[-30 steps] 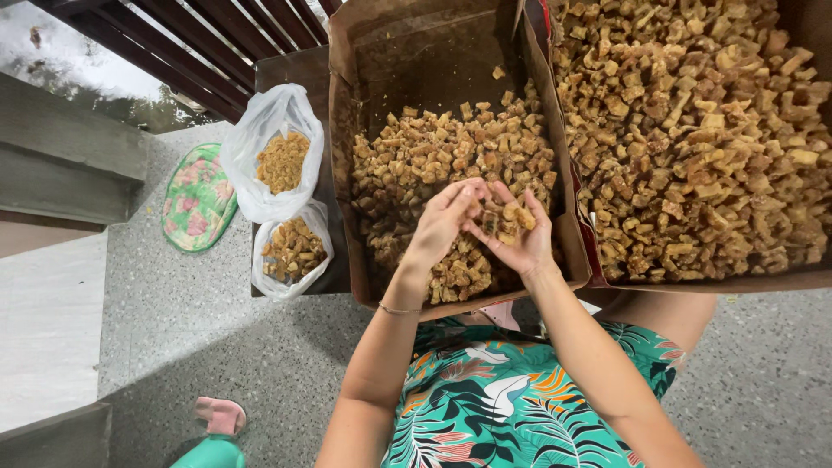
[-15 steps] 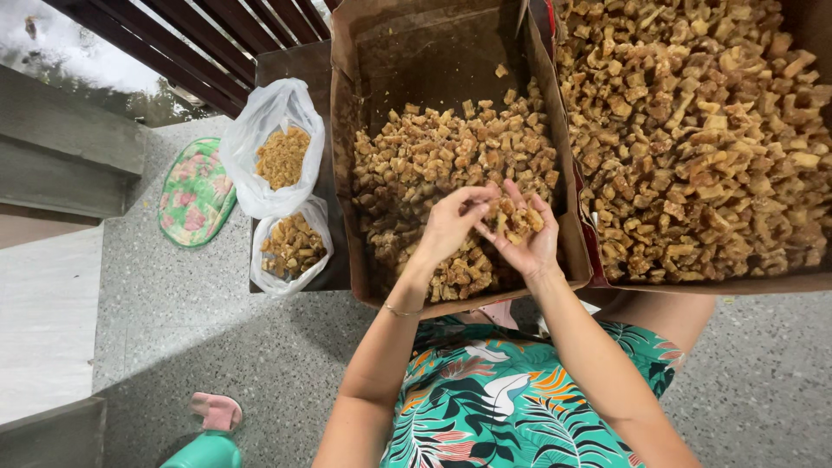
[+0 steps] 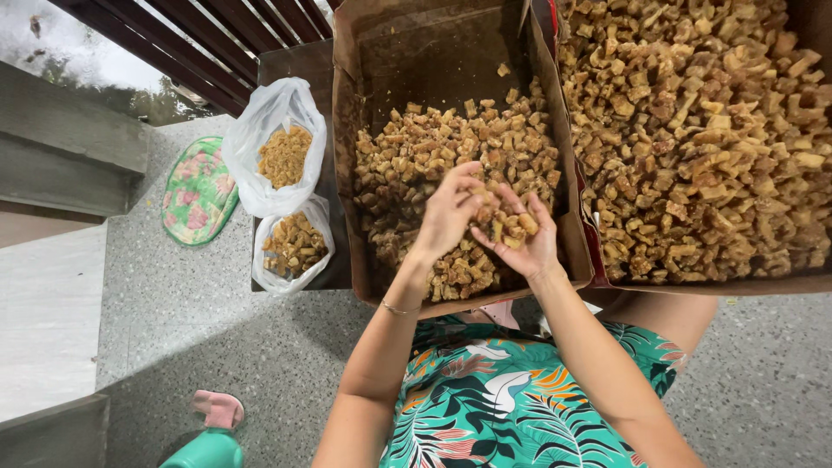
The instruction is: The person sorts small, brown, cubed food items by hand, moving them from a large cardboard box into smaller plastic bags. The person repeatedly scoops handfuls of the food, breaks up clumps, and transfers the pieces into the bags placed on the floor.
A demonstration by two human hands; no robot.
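Left hand (image 3: 451, 208) closed in, chunks (image 3: 511, 227) between fingers (image 3: 520, 204)

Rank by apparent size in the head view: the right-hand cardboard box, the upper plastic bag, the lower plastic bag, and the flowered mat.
1. Right-hand cardboard box, clearly largest, though partly out of frame.
2. Upper plastic bag and flowered mat: they look about alike; the mat lies farther from the camera, so I won't rank them.
3. Lower plastic bag, smallest.

Left hand (image 3: 451, 212) fingers now curled over brown pieces (image 3: 507, 227) in cupped right hand (image 3: 524, 238)
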